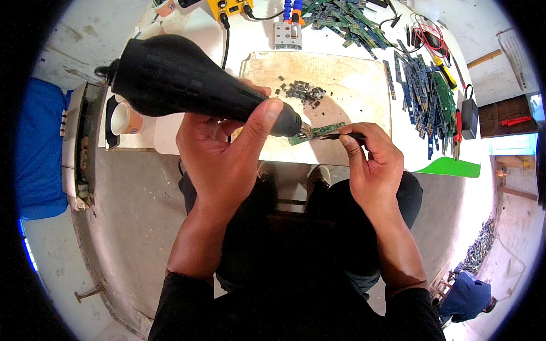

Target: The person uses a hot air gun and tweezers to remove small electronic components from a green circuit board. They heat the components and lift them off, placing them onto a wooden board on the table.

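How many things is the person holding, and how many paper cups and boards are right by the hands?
Hot-air tool, in the left hand: 1
Tweezers, in the right hand: 1
Green board under the nozzle: 1
Paper cup: 1
Total: 4

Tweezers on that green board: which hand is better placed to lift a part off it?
Probably the right hand: it holds the tweezers at the circuit board. The left hand grips the black hot-air tool.
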`<control>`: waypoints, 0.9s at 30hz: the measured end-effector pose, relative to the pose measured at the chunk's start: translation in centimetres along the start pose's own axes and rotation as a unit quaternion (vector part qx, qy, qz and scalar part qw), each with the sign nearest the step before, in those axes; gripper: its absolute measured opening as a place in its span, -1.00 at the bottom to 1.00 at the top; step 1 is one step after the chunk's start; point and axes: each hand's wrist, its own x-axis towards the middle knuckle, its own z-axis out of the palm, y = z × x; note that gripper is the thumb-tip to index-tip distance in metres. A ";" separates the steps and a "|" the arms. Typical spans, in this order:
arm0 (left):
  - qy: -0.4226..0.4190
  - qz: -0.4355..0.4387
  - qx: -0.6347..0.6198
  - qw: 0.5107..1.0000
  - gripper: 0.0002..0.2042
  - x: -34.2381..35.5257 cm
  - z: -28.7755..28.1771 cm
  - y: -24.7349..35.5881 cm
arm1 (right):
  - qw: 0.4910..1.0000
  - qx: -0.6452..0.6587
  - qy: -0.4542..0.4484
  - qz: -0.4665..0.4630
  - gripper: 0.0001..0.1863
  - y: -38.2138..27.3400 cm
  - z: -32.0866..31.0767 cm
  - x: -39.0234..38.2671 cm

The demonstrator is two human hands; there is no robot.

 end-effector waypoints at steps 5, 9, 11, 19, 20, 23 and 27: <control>0.008 -0.003 -0.013 1.000 -0.72 0.0 0.1 0.0 | 1.000 0.005 0.000 0.005 -0.88 -0.1 -0.1 0.0; 0.005 0.000 -0.018 1.000 -0.72 0.1 0.0 -0.1 | 1.000 0.014 -0.004 0.013 -0.88 -0.2 -0.1 0.0; 0.011 0.002 -0.025 1.000 -0.72 0.0 0.0 -0.2 | 1.000 0.007 -0.002 0.009 -0.89 -0.1 0.0 0.0; 0.012 0.000 -0.020 1.000 -0.71 0.1 0.0 -0.1 | 1.000 0.007 0.003 0.007 -0.89 -0.1 -0.1 0.0; 0.013 -0.002 -0.019 1.000 -0.71 0.1 0.1 0.0 | 1.000 0.008 0.004 0.010 -0.90 -0.1 -0.1 0.0; 0.010 -0.007 -0.010 1.000 -0.72 0.1 0.0 0.2 | 1.000 0.009 0.003 0.010 -0.90 -0.1 -0.1 0.0; 0.009 -0.007 -0.018 1.000 -0.71 0.1 0.0 0.0 | 1.000 0.006 0.004 0.003 -0.90 0.0 -0.1 0.0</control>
